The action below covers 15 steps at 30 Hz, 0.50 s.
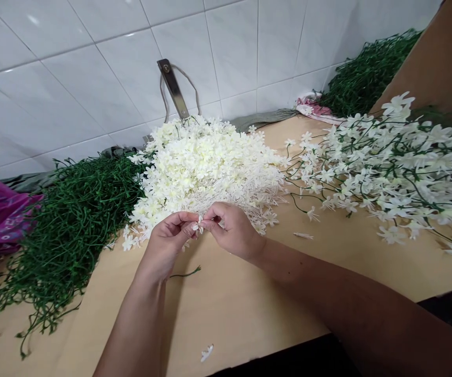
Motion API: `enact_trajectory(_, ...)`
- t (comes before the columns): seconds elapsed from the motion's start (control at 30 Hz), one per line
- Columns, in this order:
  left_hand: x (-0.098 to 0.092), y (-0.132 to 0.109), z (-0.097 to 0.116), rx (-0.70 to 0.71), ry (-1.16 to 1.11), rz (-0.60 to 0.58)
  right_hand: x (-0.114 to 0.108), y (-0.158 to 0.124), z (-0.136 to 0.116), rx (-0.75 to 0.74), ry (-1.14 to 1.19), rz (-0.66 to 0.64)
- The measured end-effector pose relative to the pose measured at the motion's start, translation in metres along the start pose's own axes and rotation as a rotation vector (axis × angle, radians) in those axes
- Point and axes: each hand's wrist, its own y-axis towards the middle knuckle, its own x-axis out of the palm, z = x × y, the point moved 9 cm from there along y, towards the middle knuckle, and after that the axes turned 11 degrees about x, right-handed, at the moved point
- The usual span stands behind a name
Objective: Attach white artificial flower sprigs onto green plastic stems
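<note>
Far left of the big white flower pile [210,157] there's a purple bag [2,214], then a messy heap of green stems [80,220] right up against the pile's left side. The left hand [167,238] is just in front of the pile, fingers pinching a tiny white flower [198,226]. A dark metal strip [173,86] sticks up at the back of the pile. One loose stem [187,273] lies on the desk [218,314] in front of it, with a little white scrap [207,353] further out in front. The right hand [232,230] is also in front of the pile, fingers pinched on that same tiny flower; can't make out exactly which part each hand has. Just right of the pile is a small white sprig [303,235], behind and right a pink-and-white cloth [316,109], and further right a bunch of stemmed white flowers [398,173].
</note>
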Motion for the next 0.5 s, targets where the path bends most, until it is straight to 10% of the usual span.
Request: enact_trajectory(0.5,0.008,-0.001,0.006,0.013,-0.033,-0.072,0.024,0.003,0.021,0.296,0.511,-0.249)
